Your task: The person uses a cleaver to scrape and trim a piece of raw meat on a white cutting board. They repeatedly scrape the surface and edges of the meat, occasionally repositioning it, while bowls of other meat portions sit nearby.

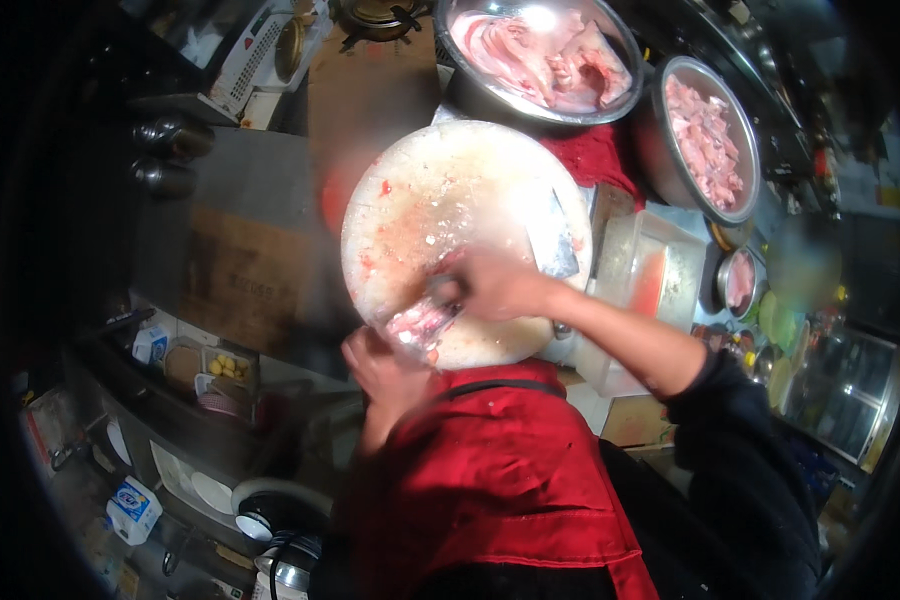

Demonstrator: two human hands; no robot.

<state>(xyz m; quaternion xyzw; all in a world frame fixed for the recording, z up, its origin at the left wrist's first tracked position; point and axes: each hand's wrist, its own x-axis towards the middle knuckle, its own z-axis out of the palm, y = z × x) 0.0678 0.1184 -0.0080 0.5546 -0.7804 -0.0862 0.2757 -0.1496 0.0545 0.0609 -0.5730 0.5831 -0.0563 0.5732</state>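
Note:
A piece of raw meat or fish lies at the near left edge of a round, stained chopping board. My left hand is at its near end, blurred; whether the fingers grip it is unclear. Over its far end, my right hand is closed around a dark object, perhaps a tool, too blurred to name. A cleaver, its broad blade shining, lies flat on the right part of the board. Small scraps and red stains dot the surface.
Beyond the board stands a large steel bowl of raw meat, with a second bowl of cut pieces to its right. A red cloth lies below them. Right of the board is a translucent plastic tub; flattened cardboard lies left.

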